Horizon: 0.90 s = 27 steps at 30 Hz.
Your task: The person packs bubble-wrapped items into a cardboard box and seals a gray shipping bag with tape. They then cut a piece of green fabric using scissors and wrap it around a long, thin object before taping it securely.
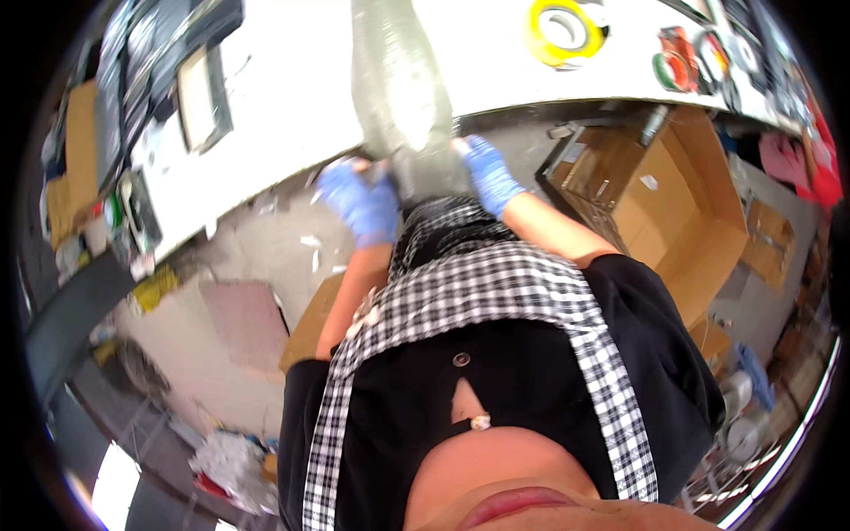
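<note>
A long piece of translucent, greenish bubble wrap (400, 84) lies across the white table and hangs over its near edge towards my lap. My left hand (361, 203), in a blue glove with bare fingertips, is closed at the wrap's left edge and somewhat blurred. At the right edge my right hand (491, 177), gloved the same way, pinches the wrap near the table's rim. Its thumb side faces the wrap, and the other fingers are partly hidden. Whether anything is inside the wrap, I cannot tell.
A yellow tape roll (565, 34) lies on the white table (292, 80), with an orange tape dispenser (677, 60) farther right. An open cardboard box (686, 212) stands below on the right. Dark wrapped packages (150, 62) fill the far left. Paper scraps (312, 243) litter the floor.
</note>
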Each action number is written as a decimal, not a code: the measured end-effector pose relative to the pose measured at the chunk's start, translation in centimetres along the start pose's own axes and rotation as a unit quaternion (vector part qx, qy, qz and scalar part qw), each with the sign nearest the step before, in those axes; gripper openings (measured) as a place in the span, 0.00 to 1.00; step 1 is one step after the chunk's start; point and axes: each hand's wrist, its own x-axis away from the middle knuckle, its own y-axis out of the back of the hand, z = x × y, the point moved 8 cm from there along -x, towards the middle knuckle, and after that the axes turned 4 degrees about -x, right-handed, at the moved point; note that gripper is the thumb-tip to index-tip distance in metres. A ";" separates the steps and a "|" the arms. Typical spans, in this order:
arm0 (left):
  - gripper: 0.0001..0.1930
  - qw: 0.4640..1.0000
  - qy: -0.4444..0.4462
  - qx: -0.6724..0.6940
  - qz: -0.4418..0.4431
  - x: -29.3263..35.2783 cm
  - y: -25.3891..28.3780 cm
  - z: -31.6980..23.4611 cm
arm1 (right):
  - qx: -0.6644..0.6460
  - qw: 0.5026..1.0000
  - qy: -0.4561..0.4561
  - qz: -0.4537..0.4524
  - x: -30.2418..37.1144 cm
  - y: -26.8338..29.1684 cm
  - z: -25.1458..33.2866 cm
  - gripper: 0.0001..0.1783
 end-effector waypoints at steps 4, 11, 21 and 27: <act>0.08 0.972 -0.190 0.133 0.027 -0.3 2.5 -7.0 | 0.037 0.996 0.078 -0.038 -3.5 0.7 -1.8 0.19; 0.04 0.980 -0.155 0.123 0.031 -0.8 1.5 -6.5 | 0.327 0.750 0.325 -0.475 -0.2 18.7 17.7 0.34; 0.05 0.983 -0.142 0.092 0.077 -1.4 2.4 -4.4 | 0.312 0.839 0.077 -0.439 -9.2 42.3 27.8 0.22; 0.04 0.982 -0.100 0.132 0.089 -0.9 4.6 -4.1 | 0.015 0.963 0.247 -0.109 5.0 23.4 21.5 0.25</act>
